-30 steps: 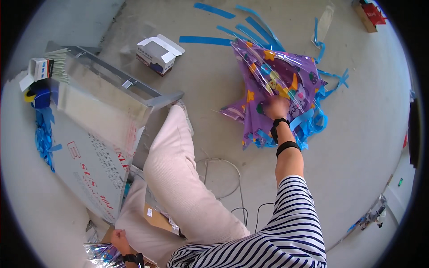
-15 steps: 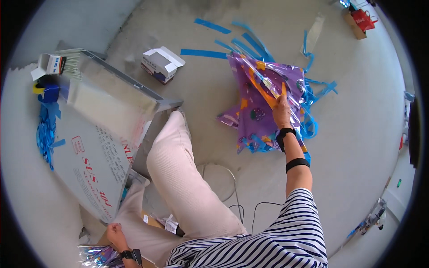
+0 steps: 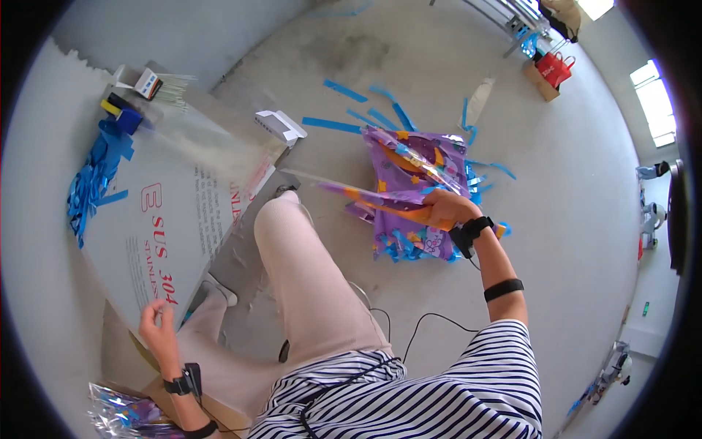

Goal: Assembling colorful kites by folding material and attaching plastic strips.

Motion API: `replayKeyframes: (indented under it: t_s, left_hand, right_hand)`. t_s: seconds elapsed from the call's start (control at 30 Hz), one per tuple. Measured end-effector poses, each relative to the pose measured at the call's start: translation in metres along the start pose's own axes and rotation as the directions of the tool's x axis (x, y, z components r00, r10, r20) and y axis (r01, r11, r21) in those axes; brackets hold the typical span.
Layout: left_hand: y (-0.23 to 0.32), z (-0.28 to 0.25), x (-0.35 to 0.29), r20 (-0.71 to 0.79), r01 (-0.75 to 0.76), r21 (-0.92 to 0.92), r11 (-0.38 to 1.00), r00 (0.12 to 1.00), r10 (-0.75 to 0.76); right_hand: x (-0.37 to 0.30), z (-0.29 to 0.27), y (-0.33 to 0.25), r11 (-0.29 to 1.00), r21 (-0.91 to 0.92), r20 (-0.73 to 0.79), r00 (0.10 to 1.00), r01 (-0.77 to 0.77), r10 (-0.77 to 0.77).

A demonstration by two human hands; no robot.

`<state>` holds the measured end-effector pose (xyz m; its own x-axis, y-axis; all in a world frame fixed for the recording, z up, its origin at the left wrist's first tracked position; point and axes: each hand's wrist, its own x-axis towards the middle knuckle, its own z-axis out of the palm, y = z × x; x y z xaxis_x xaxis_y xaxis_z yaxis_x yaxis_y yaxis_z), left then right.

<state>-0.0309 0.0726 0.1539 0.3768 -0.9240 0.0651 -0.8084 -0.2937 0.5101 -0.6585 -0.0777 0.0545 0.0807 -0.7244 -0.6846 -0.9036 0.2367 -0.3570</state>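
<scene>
Gripping a purple patterned plastic bag [image 3: 387, 200] in its bent fingers, the person's right hand [image 3: 450, 211] held it out over a pile of similar bags [image 3: 451, 156] on the grey floor [image 3: 570, 234], beside scattered blue strips [image 3: 331, 125]. The left hand [image 3: 160, 338] was raised by the near corner of a grey surface [image 3: 194, 252], its fingers loosely curled and parted, while blue ribbon [image 3: 99, 175] lay bunched along that surface's left edge.
</scene>
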Motion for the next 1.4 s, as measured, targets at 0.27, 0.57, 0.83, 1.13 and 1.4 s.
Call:
replayKeyframes:
  t_s: [0.27,0.57,0.83,1.13,1.4]
  left_hand:
    - [0.183,-0.066,0.011,-0.196,-0.725,-0.191,0.662,0.689,0.698]
    - [0.208,-0.130,-0.022,-0.405,-0.780,0.373,0.503,0.352,0.844]
    - [0.214,-0.090,0.023,0.328,-0.782,0.292,0.550,0.622,0.711]
    - [0.201,-0.124,0.050,0.136,-0.820,0.270,0.504,0.551,0.824]
    - [0.209,-0.170,0.068,0.231,-0.799,0.351,0.488,0.579,0.782]
  right_hand:
    - [-0.116,-0.032,-0.188,0.711,-0.245,-0.152,0.698,0.659,-0.700]
    - [-0.161,-0.024,-0.298,0.709,-0.338,-0.064,0.737,0.618,-0.673]
    - [-0.169,-0.030,-0.327,0.590,-0.279,0.019,0.618,0.758,-0.786]
    - [-0.072,-0.035,-0.143,0.770,0.366,0.297,0.719,0.523,-0.629]
    - [-0.035,0.017,-0.054,0.928,0.251,0.041,0.955,0.276,-0.295]
